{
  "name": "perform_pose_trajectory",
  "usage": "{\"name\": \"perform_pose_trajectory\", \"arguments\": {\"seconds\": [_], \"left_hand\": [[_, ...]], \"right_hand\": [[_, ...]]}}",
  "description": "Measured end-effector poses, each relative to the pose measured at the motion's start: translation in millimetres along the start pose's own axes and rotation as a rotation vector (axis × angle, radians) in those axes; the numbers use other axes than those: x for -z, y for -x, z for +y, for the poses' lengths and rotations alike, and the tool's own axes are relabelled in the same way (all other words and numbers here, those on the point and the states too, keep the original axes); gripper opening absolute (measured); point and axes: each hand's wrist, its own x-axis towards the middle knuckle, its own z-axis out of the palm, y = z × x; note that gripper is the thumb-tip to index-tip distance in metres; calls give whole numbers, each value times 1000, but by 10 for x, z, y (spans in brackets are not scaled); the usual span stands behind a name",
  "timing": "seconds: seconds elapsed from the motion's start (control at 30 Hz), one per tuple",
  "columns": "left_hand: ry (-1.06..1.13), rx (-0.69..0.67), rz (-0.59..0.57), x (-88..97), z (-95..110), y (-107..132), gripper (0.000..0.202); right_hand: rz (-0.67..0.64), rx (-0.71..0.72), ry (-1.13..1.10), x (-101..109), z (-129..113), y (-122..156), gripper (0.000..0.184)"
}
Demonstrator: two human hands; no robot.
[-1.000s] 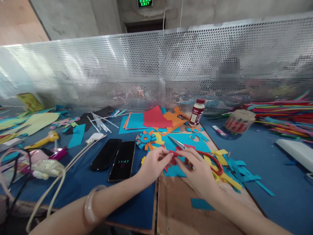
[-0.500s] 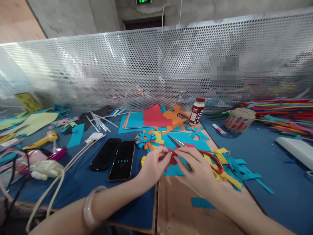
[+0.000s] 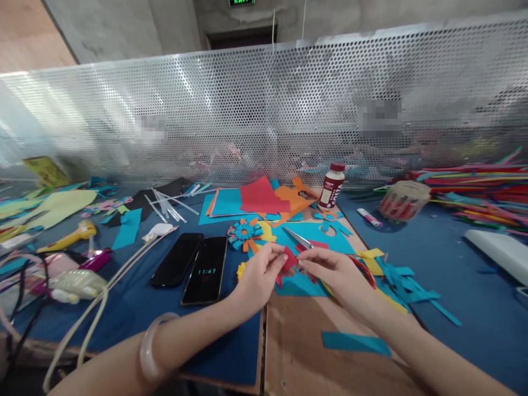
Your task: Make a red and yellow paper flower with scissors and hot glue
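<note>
The small red paper piece (image 3: 290,258) is pinched between the left hand's (image 3: 256,279) thumb and fingers, angular and tilted, over blue paper (image 3: 299,287); the right hand's (image 3: 339,275) fingertips are at its right edge, partly hiding it.

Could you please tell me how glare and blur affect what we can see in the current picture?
Head view: bright glare streaks cross the left part of the metal panel, and two patches on it are pixelated; head view, nearer: the red paper in the left hand looks slightly soft, its finer edges hard to make out, while 11:47 is readable on the phone.
</note>
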Motion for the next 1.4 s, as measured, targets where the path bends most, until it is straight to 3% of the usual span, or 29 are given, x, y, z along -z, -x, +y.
{"name": "perform_pose_trajectory", "arguments": {"seconds": [0.27,0.47,0.63,0.87,1.07,1.4], "left_hand": [[55,62,-12,-34,5,18,21],[58,90,-41,-59,15,62,23],[0,115,-53,-58,41,66,25],[68,82,-159,-33,89,43,26],[208,141,-237,-24,113,30,33],[335,303,-174,-13,49,19,31]], "right_hand": [[-26,46,124,-2,-40,30,21],[20,320,364,7,17,59,16],[-68,538,505,66,-14,44,11],[-136,542,550,195,7,13,12],[-143,474,510,230,26,-3,11],[-86,378,323,166,33,-21,14]]}}
